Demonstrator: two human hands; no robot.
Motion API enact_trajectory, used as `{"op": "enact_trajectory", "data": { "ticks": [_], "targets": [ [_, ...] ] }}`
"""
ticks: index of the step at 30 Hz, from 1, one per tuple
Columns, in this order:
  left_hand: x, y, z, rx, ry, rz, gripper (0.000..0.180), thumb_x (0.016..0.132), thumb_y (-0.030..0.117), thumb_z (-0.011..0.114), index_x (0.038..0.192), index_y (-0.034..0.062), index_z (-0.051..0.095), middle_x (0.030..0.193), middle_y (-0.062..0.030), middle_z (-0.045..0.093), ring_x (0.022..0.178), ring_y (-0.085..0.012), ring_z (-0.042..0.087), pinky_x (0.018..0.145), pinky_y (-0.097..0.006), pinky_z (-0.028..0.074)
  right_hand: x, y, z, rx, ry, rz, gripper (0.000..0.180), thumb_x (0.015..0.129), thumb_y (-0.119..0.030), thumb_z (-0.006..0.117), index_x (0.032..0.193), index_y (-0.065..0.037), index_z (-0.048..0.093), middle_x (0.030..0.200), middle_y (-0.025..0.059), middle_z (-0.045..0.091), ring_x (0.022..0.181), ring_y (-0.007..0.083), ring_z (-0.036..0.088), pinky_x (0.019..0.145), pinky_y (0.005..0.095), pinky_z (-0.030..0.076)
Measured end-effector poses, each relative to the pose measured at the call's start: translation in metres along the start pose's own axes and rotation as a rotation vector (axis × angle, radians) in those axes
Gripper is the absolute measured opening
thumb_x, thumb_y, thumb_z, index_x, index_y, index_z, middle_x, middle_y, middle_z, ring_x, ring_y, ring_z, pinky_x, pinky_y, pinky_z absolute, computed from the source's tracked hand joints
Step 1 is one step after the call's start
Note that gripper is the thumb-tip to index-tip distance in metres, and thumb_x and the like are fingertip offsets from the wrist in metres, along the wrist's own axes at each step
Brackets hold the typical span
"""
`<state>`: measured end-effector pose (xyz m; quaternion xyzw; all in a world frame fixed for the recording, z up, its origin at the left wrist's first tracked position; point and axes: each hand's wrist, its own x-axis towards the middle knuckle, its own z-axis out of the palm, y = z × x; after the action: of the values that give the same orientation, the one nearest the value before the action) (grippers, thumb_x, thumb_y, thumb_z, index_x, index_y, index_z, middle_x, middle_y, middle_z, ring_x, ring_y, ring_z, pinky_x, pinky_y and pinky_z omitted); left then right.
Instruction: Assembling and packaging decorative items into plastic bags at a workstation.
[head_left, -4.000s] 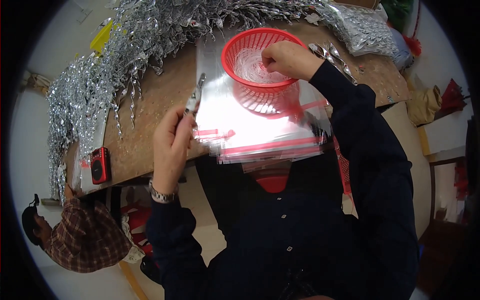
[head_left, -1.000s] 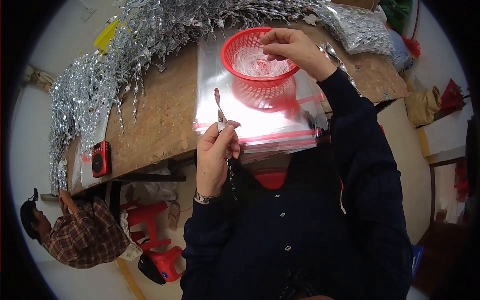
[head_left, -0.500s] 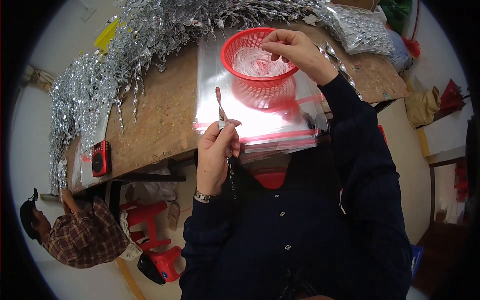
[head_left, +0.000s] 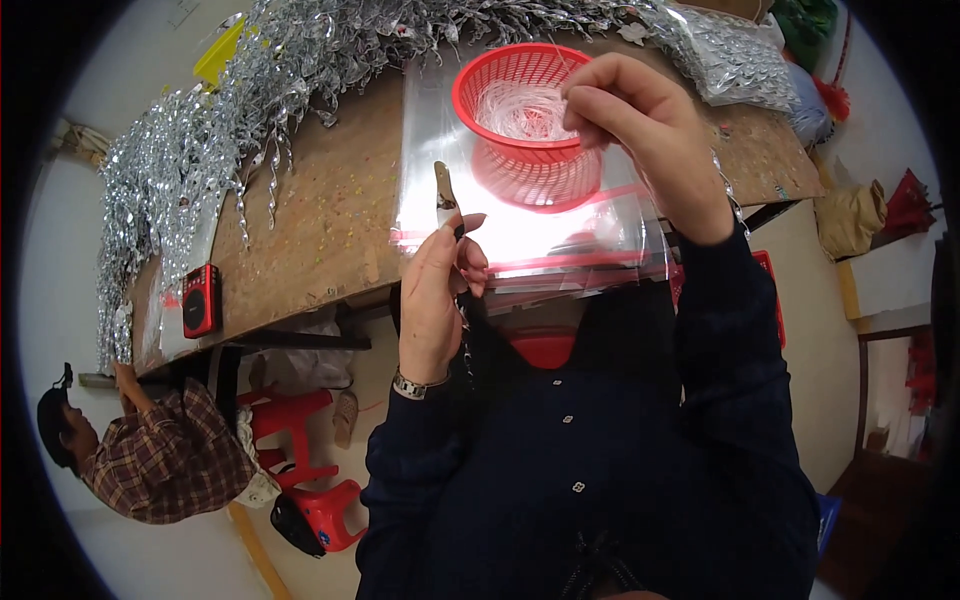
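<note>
My left hand pinches a twisted silver foil strip between thumb and fingers. One flat end stands up above the fingers, and its thin twisted tail hangs below the hand. Over the right rim of a red plastic basket, my right hand has thumb and forefinger pressed together on what looks like a fine clear thread, barely visible. Loops of clear thread lie coiled in the basket. It stands on a stack of clear plastic bags with pink edges.
Silver tinsel heaps along the back and left of the wooden table. A small red radio sits near the front edge. At left, a person in a plaid shirt works by the tinsel, near red stools.
My right hand has drawn back from over the basket, toward me and to the right. In my left hand the foil strip has turned, and its upper end shows broader.
</note>
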<state>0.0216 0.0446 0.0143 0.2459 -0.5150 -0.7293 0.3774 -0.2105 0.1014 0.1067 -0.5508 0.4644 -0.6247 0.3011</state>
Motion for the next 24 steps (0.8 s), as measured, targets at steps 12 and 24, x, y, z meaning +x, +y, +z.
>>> {"op": "enact_trajectory", "data": {
  "ticks": [12, 24],
  "targets": [
    [-0.01, -0.009, 0.009, -0.009, 0.041, -0.084, 0.029, 0.096, 0.013, 0.06, 0.121, -0.0002, 0.061, 0.081, 0.0024, 0.059, 0.071, -0.0064, 0.057, 0.066, -0.021, 0.047, -0.069, -0.011, 0.041, -0.157, -0.068, 0.192, 0.005, 0.093, -0.004, 0.057, 0.09, 0.0, 0.06, 0.077, -0.0001, 0.058, 0.067, 0.0046, 0.052, 0.061, 0.0199, 0.041],
    [-0.02, -0.014, 0.014, 0.14, 0.074, 0.021, 0.033, 0.088, 0.005, 0.069, 0.12, -0.0007, 0.06, 0.089, 0.001, 0.061, 0.075, -0.0052, 0.055, 0.066, -0.02, 0.046, -0.073, 0.008, 0.047, 0.059, -0.058, 0.433, 0.011, 0.093, -0.012, 0.059, 0.086, -0.004, 0.058, 0.074, -0.0008, 0.06, 0.064, 0.0046, 0.054, 0.059, 0.0197, 0.042]
  ]
}}
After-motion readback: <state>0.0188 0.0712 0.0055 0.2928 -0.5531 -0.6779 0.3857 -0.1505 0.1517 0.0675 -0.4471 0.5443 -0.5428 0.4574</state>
